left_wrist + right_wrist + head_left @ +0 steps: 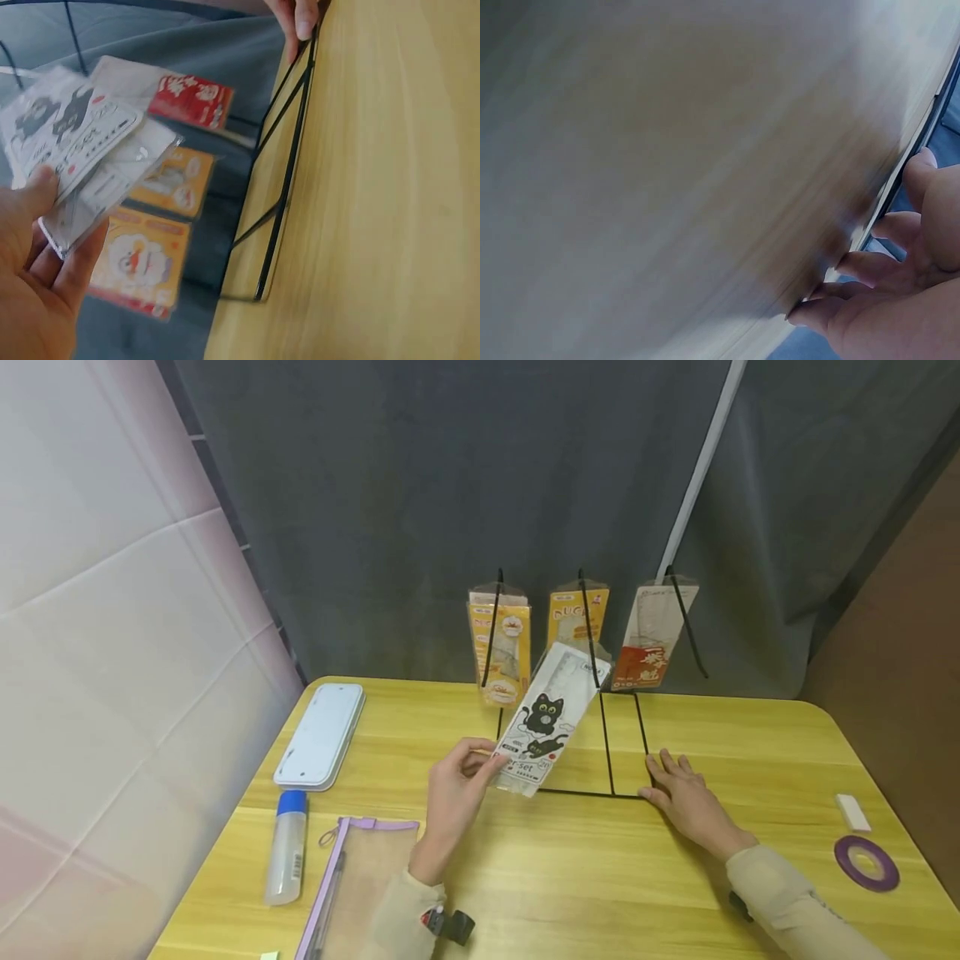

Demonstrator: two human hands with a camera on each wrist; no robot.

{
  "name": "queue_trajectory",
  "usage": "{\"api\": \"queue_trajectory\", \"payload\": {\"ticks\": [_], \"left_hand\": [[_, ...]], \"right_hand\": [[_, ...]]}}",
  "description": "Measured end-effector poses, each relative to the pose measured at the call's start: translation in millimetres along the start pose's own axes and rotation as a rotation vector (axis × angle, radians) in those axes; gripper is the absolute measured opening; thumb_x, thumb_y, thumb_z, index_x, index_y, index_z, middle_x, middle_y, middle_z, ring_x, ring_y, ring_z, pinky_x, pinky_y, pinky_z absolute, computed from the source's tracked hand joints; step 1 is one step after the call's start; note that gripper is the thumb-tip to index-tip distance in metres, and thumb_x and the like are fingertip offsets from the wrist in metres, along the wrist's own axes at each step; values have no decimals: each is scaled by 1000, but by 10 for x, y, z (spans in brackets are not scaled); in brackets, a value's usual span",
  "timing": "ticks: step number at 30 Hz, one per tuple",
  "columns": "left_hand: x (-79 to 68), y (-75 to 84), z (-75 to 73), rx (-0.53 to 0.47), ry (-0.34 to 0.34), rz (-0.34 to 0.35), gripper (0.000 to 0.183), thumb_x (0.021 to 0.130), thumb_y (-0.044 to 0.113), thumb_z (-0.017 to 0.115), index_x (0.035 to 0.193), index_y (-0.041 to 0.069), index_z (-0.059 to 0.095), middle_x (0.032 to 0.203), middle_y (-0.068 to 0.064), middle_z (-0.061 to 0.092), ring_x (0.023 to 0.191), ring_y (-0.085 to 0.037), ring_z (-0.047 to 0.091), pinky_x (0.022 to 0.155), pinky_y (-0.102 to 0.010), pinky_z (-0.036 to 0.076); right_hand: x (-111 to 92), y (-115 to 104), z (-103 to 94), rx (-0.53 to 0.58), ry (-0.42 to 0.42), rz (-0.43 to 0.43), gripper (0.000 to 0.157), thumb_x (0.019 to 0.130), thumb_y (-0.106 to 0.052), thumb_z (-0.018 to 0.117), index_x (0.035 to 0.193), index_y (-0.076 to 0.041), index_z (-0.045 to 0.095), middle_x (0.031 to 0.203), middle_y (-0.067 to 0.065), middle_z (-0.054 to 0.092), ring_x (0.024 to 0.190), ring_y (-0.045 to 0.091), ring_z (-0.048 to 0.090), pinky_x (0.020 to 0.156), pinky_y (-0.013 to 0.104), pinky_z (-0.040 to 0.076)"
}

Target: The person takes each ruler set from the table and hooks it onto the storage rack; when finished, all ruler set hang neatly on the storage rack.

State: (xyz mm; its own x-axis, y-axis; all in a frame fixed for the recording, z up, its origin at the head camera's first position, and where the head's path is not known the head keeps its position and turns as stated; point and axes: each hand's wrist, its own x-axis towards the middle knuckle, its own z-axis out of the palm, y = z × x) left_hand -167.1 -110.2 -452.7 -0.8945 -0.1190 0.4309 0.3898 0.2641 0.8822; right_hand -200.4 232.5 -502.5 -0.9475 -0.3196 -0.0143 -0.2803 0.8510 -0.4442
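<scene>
My left hand (457,789) pinches the lower end of a ruler set packet (542,722) printed with black cats. The packet tilts, and its top overlaps the middle hook (591,639) of a black wire rack. In the left wrist view, a second clear packet (112,184) shows behind the cat one, between thumb and fingers. My right hand (693,806) rests on the table with fingertips at the right corner of the rack's base (577,793). In the right wrist view, its fingers (866,266) are spread along the black wire.
Yellow duck packets (501,647) hang on the left hook, another duck packet (573,610) behind the cat one, a red-and-white packet (647,643) on the right. A tin case (321,735), blue-capped bottle (287,852) and mesh pouch (375,877) lie left; an eraser (853,812) and purple tape roll (866,863) right.
</scene>
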Motion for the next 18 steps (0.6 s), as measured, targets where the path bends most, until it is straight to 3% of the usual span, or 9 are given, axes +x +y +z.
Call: {"api": "queue_trajectory", "payload": {"ticks": [8,12,15,18], "left_hand": [[358,-125,410,-3,105,-86,22,79,24,73,93,8,66,74,-4,71,62,-13,66,53,-25,54],[494,-198,609,-71,180,-127,24,78,22,75,91,4,66,75,-7,69,62,-17,63,54,-25,53],[570,-246,735,-127,210,-173,24,77,21,76,89,2,66,76,-8,67,63,-18,62,56,-25,54],[640,-293,834,-112,210,-212,24,77,23,76,88,4,66,75,-6,67,63,-15,62,56,-24,53]], "right_hand": [[2,16,3,0,-5,0,66,94,-40,50,143,0,31,147,30,19,131,54,13,98,72,15],[4,29,1,2,-5,3,64,95,-37,51,143,0,31,148,30,18,132,53,12,99,71,15],[3,23,5,7,-7,3,64,95,-37,51,143,0,31,148,29,19,132,54,12,99,71,15],[4,18,10,7,-5,4,64,94,-37,52,143,0,32,148,29,19,131,54,13,99,71,15]]}}
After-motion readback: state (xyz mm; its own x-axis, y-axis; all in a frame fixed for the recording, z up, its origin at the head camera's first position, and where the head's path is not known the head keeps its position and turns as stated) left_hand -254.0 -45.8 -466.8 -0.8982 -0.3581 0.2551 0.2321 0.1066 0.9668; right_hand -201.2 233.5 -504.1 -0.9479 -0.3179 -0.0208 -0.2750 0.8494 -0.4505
